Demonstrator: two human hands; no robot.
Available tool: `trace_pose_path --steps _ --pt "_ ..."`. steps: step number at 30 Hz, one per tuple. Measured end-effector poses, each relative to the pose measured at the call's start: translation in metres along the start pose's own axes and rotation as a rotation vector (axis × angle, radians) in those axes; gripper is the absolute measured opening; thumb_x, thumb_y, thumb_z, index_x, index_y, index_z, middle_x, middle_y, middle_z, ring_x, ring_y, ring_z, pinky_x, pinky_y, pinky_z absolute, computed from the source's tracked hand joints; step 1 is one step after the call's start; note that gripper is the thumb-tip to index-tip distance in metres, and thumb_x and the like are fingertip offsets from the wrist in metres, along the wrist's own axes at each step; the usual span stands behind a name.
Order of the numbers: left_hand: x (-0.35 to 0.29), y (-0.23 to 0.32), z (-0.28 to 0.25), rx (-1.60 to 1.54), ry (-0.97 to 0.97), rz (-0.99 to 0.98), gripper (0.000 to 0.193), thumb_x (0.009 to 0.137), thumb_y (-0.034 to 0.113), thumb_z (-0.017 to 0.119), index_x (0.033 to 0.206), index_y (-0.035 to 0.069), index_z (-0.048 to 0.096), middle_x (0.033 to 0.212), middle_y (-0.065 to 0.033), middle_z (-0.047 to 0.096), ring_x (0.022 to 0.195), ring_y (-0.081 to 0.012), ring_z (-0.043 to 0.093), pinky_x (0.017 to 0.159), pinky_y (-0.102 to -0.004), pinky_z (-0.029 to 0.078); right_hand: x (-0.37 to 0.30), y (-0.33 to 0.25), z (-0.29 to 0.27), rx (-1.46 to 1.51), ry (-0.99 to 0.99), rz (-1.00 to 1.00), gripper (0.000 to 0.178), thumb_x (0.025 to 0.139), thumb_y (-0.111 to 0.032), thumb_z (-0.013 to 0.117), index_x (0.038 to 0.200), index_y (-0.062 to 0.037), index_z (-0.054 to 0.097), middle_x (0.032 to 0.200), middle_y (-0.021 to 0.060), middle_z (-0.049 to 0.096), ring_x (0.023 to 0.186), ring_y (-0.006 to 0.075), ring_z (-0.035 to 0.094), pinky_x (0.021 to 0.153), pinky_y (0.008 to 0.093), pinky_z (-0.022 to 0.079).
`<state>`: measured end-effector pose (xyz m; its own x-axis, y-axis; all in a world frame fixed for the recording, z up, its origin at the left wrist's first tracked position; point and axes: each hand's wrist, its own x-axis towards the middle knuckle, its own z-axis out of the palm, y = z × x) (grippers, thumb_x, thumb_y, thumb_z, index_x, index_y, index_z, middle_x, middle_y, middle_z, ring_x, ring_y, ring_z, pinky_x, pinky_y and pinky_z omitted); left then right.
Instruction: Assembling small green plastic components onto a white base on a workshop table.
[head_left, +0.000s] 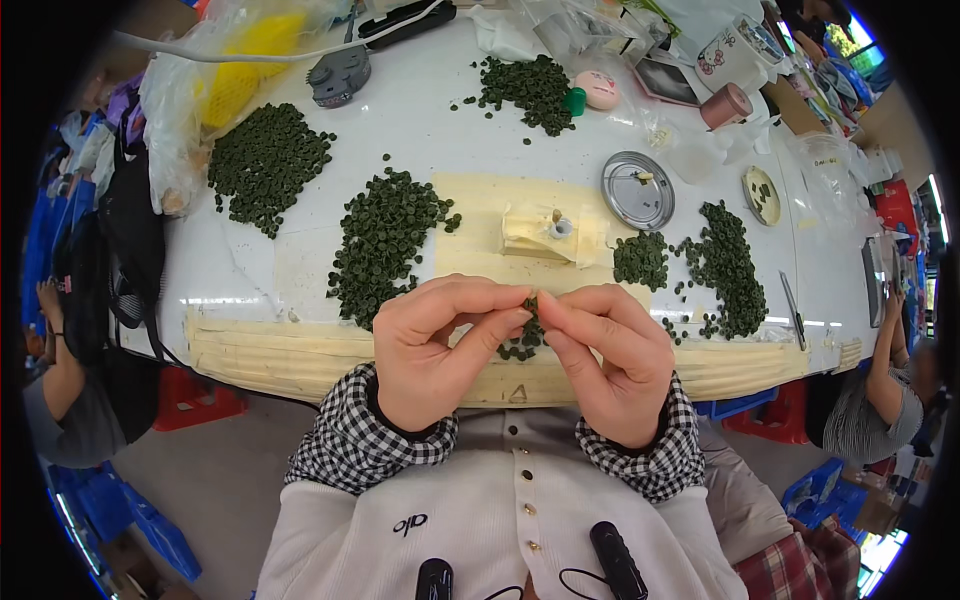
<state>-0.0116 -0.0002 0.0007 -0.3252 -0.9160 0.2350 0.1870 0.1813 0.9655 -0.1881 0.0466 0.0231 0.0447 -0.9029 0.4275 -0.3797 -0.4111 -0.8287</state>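
Observation:
My left hand (428, 345) and my right hand (620, 360) meet fingertip to fingertip above the table's near edge, thumbs and forefingers pinched. A tiny dark green piece (531, 300) shows between the fingertips, mostly covered by them. Just below lies a little pile of small dark green round pieces (520, 345), partly hidden by my hands. A taped, cream-coloured block (535, 240) with a small grey round part on it stands right beyond my fingers. To its left spreads a big heap of the green pieces (380, 240); to its right lies a smaller heap (640, 260).
More green heaps lie at far left (265, 165), far middle (530, 90) and right (725, 270). A round metal tin lid (637, 215), a small dish (762, 212), a utility knife (792, 310) and a mug (735, 60) stand on the right. Other people sit at both sides.

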Motion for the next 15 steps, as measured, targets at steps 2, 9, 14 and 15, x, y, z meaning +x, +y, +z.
trace_pose_path --steps 2,9,14,15 --pt "0.000 0.000 0.000 0.034 0.013 -0.007 0.019 0.083 -0.007 0.070 0.102 -0.004 0.071 0.093 -0.0116 0.072 0.081 -0.0136 0.067 0.069 -0.0241 0.052 0.000 0.002 0.001 0.028 -0.011 0.013 0.033 0.084 0.008 0.066 0.115 0.0002 0.069 0.096 0.0105 0.066 0.079 0.0164 0.064 0.067 0.0240 0.051" --pt "0.004 0.008 -0.001 0.488 -0.014 0.337 0.016 0.083 -0.006 0.070 0.099 -0.003 0.071 0.091 -0.0104 0.072 0.079 -0.0129 0.066 0.067 -0.0232 0.052 -0.005 0.011 0.001 0.197 -0.044 0.090 0.033 0.084 0.007 0.067 0.117 -0.0004 0.069 0.096 0.0101 0.066 0.079 0.0158 0.062 0.067 0.0238 0.050" --pt "-0.001 0.003 -0.003 0.102 -0.056 -0.032 0.014 0.087 -0.008 0.065 0.100 -0.005 0.068 0.092 -0.0121 0.069 0.081 -0.0149 0.067 0.070 -0.0249 0.054 -0.005 0.005 0.000 0.017 -0.055 -0.004 0.035 0.084 0.008 0.067 0.117 -0.0015 0.069 0.097 0.0100 0.066 0.079 0.0160 0.062 0.067 0.0243 0.051" --pt "0.000 0.003 -0.005 0.124 -0.088 -0.028 0.013 0.089 -0.009 0.062 0.101 -0.007 0.067 0.094 -0.0129 0.068 0.082 -0.0158 0.067 0.072 -0.0257 0.055 -0.005 0.005 0.000 0.029 -0.054 0.009 0.035 0.084 0.008 0.067 0.117 -0.0014 0.069 0.097 0.0102 0.066 0.079 0.0162 0.063 0.067 0.0244 0.051"
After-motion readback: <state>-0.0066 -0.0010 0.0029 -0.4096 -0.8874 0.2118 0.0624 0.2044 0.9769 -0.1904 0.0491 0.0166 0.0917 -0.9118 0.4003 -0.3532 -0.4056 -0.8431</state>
